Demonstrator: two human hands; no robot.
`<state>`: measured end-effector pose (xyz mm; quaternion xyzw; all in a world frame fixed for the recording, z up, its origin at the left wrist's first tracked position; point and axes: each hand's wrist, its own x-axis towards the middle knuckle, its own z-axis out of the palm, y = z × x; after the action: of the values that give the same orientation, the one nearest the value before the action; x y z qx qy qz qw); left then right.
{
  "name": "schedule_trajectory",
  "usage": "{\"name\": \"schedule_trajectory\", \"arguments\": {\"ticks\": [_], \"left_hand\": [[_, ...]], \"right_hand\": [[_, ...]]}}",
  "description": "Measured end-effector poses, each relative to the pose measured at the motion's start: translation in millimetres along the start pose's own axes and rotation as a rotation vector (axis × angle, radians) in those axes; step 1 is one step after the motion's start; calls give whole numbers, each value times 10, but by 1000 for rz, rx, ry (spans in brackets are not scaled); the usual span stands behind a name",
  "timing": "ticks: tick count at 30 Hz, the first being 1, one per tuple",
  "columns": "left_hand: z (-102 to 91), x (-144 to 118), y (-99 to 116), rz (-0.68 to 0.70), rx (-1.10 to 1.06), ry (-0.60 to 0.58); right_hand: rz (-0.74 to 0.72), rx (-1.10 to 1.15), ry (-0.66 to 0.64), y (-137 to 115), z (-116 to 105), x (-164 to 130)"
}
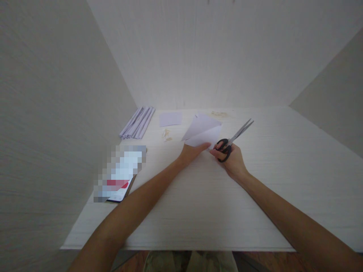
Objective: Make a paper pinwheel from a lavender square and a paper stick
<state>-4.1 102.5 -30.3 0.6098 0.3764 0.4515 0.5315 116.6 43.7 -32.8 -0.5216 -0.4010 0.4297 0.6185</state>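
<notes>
Your forearms reach out over the white table (198, 211). Your left hand (190, 152) pinches the near corner of the folded paper (202, 133), which fans away from you. Just right of it, your right hand (231, 160) grips the scissors (234, 139), blades closed, pointing up-right, away from the paper.
</notes>
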Motion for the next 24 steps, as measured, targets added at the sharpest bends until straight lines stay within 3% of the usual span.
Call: {"name": "schedule_trajectory", "arguments": {"ticks": [24], "left_hand": [[10,-17,3,-16,-7,-26]], "right_hand": [[-21,-70,15,4,-8,5]]}}
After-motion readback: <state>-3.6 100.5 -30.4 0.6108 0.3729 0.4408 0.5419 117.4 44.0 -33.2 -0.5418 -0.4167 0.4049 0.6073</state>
